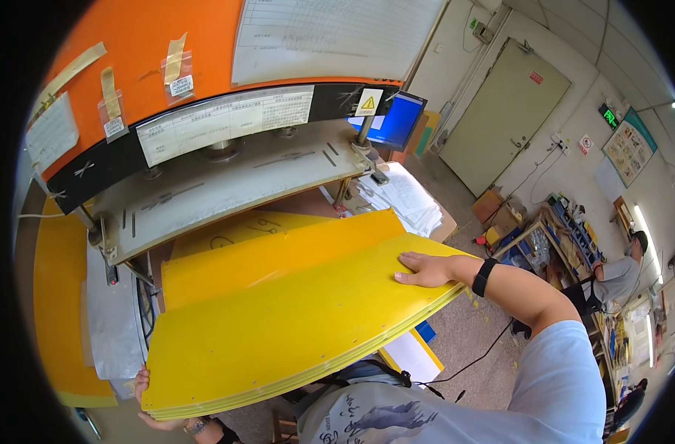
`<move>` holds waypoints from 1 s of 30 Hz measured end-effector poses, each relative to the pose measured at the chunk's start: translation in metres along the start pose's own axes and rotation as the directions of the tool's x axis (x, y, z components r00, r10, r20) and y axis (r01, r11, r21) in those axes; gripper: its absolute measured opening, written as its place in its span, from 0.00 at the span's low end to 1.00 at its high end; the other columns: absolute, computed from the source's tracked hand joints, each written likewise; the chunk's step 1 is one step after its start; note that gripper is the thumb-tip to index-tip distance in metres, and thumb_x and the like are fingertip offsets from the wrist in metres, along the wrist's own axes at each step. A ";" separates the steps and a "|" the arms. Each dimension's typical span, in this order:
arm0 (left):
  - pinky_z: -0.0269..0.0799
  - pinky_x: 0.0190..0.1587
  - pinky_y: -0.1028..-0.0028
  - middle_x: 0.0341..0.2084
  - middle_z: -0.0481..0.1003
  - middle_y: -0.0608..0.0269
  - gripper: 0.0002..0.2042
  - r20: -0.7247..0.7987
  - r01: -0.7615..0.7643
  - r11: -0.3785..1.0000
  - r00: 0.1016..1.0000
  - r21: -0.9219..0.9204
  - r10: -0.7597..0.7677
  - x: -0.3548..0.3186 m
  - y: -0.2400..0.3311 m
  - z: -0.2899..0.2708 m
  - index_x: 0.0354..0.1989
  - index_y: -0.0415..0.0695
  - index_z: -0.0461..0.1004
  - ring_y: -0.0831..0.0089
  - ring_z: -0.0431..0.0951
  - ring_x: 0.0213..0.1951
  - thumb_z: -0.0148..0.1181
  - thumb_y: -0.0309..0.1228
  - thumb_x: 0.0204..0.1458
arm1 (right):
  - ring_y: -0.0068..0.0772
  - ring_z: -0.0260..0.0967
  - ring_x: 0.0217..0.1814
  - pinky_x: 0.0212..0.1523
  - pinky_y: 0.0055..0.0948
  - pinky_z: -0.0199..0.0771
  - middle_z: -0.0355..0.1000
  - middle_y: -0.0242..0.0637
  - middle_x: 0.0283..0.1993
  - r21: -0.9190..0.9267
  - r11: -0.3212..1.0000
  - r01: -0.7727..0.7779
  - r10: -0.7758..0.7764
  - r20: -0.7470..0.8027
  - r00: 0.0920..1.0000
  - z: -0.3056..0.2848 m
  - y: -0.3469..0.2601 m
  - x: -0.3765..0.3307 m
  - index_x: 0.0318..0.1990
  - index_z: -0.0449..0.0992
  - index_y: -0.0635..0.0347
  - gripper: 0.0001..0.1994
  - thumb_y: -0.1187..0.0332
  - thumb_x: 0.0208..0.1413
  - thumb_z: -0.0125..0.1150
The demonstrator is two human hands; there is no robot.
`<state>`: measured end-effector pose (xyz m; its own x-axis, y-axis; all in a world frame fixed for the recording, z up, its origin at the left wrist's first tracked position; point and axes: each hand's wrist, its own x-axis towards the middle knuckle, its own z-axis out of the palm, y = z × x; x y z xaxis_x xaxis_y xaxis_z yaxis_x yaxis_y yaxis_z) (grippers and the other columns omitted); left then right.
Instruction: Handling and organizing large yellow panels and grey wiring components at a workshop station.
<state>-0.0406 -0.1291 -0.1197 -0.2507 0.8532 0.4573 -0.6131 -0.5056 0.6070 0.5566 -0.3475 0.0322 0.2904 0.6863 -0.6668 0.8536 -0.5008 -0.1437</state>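
The left hand (141, 383) grasps the near left corner of the yellow sheets (278, 325), stacked before the machine (234, 192). The right hand (428, 271) lies flat, unclenched, on top near their right edge, presumably keeping the layers together.

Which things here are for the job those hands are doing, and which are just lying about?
Part of the job:
stack of yellow sheets, left hand holding its corner, right hand flat on top
probably the orange-fronted machine

Seemingly just about:
loose papers
blue-screened monitor
closed door
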 end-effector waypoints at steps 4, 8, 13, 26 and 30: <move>0.59 0.66 0.46 0.45 0.71 0.46 0.32 0.023 -0.009 1.000 1.000 -0.027 0.010 0.003 -0.002 0.002 0.47 0.32 0.73 0.50 0.68 0.54 0.30 0.51 0.61 | 0.56 0.35 0.83 0.79 0.47 0.39 0.40 0.58 0.80 -0.069 0.997 -0.023 0.018 -0.069 0.997 -0.008 0.014 0.000 0.76 0.47 0.68 0.54 0.24 0.60 0.30; 0.57 0.69 0.45 0.47 0.71 0.45 0.33 0.051 0.029 0.997 0.998 -0.069 -0.026 0.004 -0.001 -0.006 0.48 0.32 0.73 0.49 0.68 0.57 0.31 0.51 0.61 | 0.57 0.37 0.82 0.79 0.47 0.40 0.41 0.59 0.79 -0.012 0.998 -0.060 0.060 0.007 0.998 -0.010 0.024 -0.001 0.75 0.47 0.68 0.54 0.24 0.60 0.29; 0.54 0.71 0.45 0.49 0.72 0.45 0.33 0.054 0.030 0.998 0.998 -0.049 -0.028 0.002 -0.001 -0.021 0.49 0.32 0.73 0.49 0.67 0.59 0.30 0.51 0.61 | 0.57 0.38 0.82 0.79 0.48 0.41 0.43 0.59 0.79 -0.021 0.999 -0.034 0.033 -0.034 0.999 -0.004 0.029 0.004 0.75 0.47 0.68 0.54 0.23 0.60 0.30; 0.55 0.71 0.46 0.48 0.72 0.45 0.36 0.023 0.037 0.998 0.999 -0.042 -0.036 -0.001 -0.001 -0.020 0.52 0.28 0.72 0.50 0.68 0.59 0.29 0.52 0.61 | 0.56 0.39 0.82 0.79 0.48 0.41 0.44 0.58 0.79 0.029 0.999 -0.029 0.029 -0.022 0.999 -0.009 0.049 0.005 0.75 0.50 0.66 0.53 0.24 0.60 0.33; 0.54 0.71 0.46 0.49 0.72 0.45 0.38 0.177 0.075 0.988 0.983 -0.133 -0.051 0.008 0.001 -0.016 0.54 0.26 0.72 0.49 0.68 0.59 0.29 0.53 0.60 | 0.55 0.39 0.82 0.79 0.47 0.41 0.45 0.59 0.78 0.012 0.998 -0.057 0.057 -0.071 0.996 -0.011 0.063 0.003 0.74 0.50 0.68 0.54 0.24 0.60 0.33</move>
<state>-0.0550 -0.1213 -0.1255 -0.0829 0.8419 0.5332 -0.7241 -0.4185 0.5482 0.6158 -0.3711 0.0290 0.3688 0.6921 -0.6205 0.8306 -0.5451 -0.1143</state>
